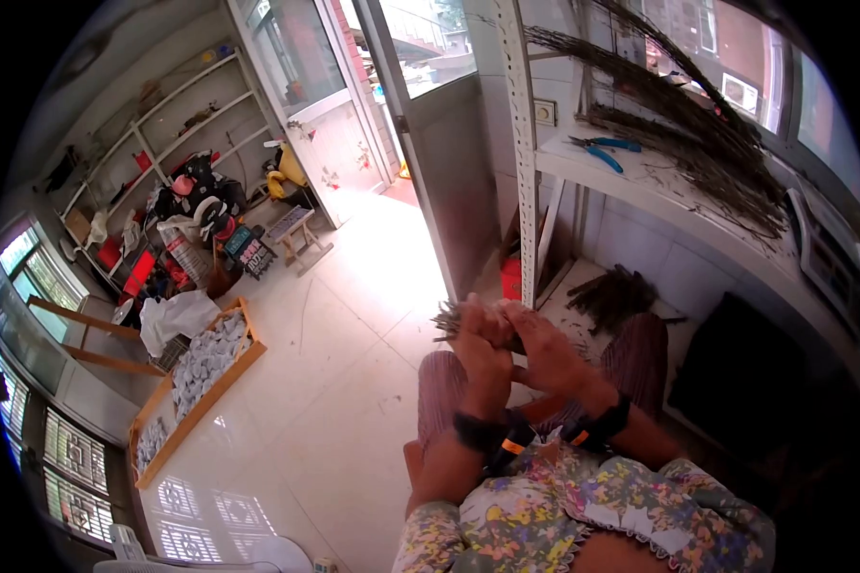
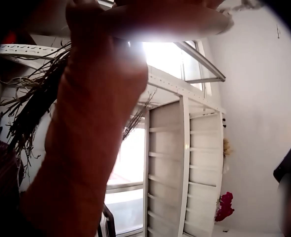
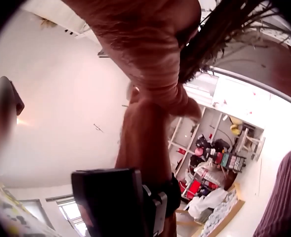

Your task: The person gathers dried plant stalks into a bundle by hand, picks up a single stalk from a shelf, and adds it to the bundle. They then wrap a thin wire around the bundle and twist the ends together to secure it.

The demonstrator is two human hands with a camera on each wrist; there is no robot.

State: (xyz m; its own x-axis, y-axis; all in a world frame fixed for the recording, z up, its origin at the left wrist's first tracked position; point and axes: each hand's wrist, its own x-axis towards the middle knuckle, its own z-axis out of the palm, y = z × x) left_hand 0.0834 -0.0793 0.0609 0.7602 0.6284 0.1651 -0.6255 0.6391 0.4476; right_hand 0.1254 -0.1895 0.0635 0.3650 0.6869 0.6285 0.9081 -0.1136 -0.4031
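Observation:
Both hands are together above the person's knees, around a bundle of thin twigs [image 1: 445, 323]. The cut ends stick out past the left hand [image 1: 484, 358], whose fingers are curled round them. Beside it, the right hand [image 1: 548, 351] grips the same bundle, its fingers close against the left hand. In the left wrist view the loose, branching twigs [image 2: 39, 101] show behind the wrist. In the right wrist view the dark bundle [image 3: 207, 42] runs out from the right hand [image 3: 140, 44]. The middle of the bundle is hidden by the fingers.
On a white shelf [image 1: 645, 196] at the right lie long twigs [image 1: 698, 134] and blue-handled cutters [image 1: 604, 151]. Short twigs [image 1: 613, 296] are heaped on the floor below. A wooden tray [image 1: 250, 361] of greyish pieces stands at the left, near a small stool [image 1: 298, 232].

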